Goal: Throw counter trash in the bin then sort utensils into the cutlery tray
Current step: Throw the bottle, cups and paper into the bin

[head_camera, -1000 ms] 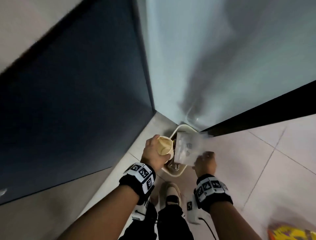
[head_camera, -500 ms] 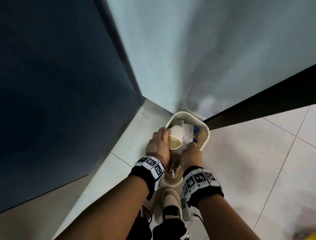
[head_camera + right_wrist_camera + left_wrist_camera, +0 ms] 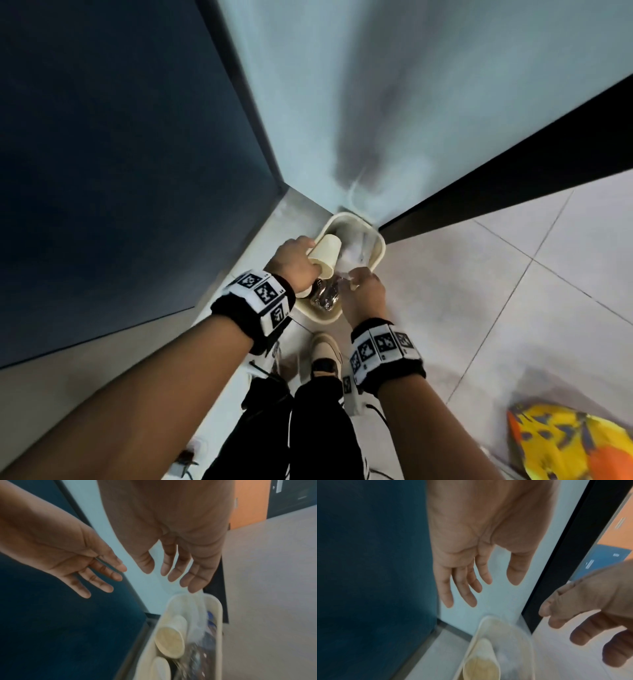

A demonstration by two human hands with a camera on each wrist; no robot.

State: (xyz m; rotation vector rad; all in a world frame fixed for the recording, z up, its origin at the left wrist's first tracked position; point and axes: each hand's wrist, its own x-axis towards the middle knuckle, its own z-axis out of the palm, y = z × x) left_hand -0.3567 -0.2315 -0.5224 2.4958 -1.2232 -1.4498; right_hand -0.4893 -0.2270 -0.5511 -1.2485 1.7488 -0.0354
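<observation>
Cream paper cup [image 3: 171,641] lying on its side inside cream rectangular plastic bin [image 3: 217,609], beside clear crinkled plastic wrap [image 3: 199,622]; left hand [image 3: 471,547] fingers straight and slightly spread, holding nothing, above the bin; right hand [image 3: 180,540] fingers straight, loosely parted, little fingertip touching the wrap; bin stands on pale tiled floor [image 3: 513,274] in a corner against dark blue panel [image 3: 120,154].

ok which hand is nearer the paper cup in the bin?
Left. The left hand hangs open right beside the paper cup, just released over the bin. The right hand hangs open over the clear plastic bag, farther off.
</observation>
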